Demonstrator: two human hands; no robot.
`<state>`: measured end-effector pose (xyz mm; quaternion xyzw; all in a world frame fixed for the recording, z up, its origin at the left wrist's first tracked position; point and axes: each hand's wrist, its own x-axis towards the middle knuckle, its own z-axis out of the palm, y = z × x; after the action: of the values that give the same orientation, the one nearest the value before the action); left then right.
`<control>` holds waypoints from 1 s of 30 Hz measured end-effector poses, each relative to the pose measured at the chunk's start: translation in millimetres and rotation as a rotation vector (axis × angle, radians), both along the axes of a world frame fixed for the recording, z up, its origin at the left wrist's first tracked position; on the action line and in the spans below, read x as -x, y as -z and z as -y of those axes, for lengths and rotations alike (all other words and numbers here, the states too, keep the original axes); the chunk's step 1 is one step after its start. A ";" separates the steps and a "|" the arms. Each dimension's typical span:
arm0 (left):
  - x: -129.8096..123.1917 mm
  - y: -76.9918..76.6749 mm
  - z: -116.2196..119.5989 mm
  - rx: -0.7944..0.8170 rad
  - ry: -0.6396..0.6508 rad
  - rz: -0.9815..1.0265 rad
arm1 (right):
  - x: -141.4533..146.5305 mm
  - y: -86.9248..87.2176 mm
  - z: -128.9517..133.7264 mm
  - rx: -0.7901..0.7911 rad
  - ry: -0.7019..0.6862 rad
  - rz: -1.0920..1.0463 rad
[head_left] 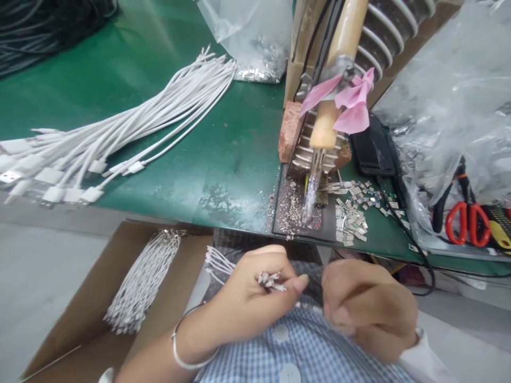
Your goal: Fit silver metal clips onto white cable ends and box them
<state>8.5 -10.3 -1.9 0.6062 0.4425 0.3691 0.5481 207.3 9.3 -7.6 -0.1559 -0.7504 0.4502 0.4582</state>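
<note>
My left hand is closed around several white cables, held in front of the checked shirt. The stripped cable ends stick out between thumb and forefinger, and other parts of the cables show behind the wrist. My right hand is beside it, slightly blurred, with fingers curled together; what they pinch, if anything, is hidden. Beyond the hands a soldering iron with a wooden handle and pink cloth tie points down over a dark plate strewn with solder bits. Small metal connectors lie beside the plate.
White USB cables lie on the green table. A cardboard box at lower left holds more bundled cables. To the right are a phone, red-handled scissors and plastic bags. A brick stands by the iron.
</note>
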 end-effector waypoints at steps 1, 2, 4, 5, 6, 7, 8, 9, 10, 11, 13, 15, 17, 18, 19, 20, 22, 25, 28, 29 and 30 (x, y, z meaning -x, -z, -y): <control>-1.0 0.9 1.3 0.008 0.019 0.000 | 0.1 -0.8 0.3 0.007 0.025 0.022; -2.0 2.3 2.3 0.011 0.039 0.000 | 1.1 -1.6 0.5 0.005 0.068 0.055; -4.2 6.4 3.7 0.009 0.069 -0.002 | 5.4 -3.2 0.5 -0.014 0.146 0.144; -5.4 8.8 4.2 0.009 0.080 -0.001 | 8.3 -4.0 0.3 -0.030 0.163 0.184; -6.5 11.2 4.6 0.016 0.091 0.003 | 11.2 -4.6 0.0 -0.046 0.168 0.221; -7.6 13.2 4.9 0.027 0.102 0.013 | 13.9 -5.1 -0.3 -0.065 0.168 0.244; -8.6 14.8 5.3 0.036 0.112 0.024 | 16.2 -5.4 -0.6 -0.084 0.168 0.254; -9.3 15.7 5.5 0.042 0.123 0.033 | 18.0 -5.4 -0.8 -0.098 0.167 0.257; -9.6 15.9 5.7 0.047 0.134 0.039 | 19.1 -5.2 -0.9 -0.105 0.166 0.256; -9.6 15.2 5.8 0.050 0.140 0.043 | 19.7 -4.8 -1.0 -0.105 0.163 0.252; -8.2 12.0 6.0 0.068 0.142 0.044 | 19.5 -3.1 -0.9 -0.080 0.165 0.227; -5.4 7.6 6.4 0.113 0.139 0.069 | 18.5 -0.5 -0.7 -0.040 0.172 0.182; -2.0 3.6 7.0 0.167 0.135 0.109 | 17.7 2.9 -0.3 0.008 0.180 0.133; -0.6 2.2 7.4 0.185 0.136 0.131 | 17.4 4.7 -0.1 0.031 0.184 0.103; 0.7 1.2 7.8 0.192 0.133 0.149 | 17.3 6.4 0.1 0.056 0.185 0.074; 1.5 0.8 8.2 0.192 0.126 0.160 | 17.3 8.1 0.4 0.089 0.187 0.047; 2.4 1.5 8.8 0.181 0.110 0.162 | 17.5 10.8 0.9 0.169 0.177 -0.008; 2.1 4.6 9.2 0.166 0.105 0.161 | 18.5 14.4 1.4 0.299 0.111 -0.069; 1.7 6.8 9.8 0.153 0.113 0.193 | 19.8 19.7 1.5 0.367 0.039 -0.138; 1.8 7.0 10.1 0.153 0.109 0.198 | 19.9 21.9 1.7 0.383 0.036 -0.160; 1.9 6.9 10.4 0.155 0.105 0.198 | 19.8 24.1 2.0 0.399 0.046 -0.177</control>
<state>6.6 -20.7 -8.9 0.5451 0.3810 0.3626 0.6528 187.5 7.2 -31.7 -0.2208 -0.5994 0.5911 0.4925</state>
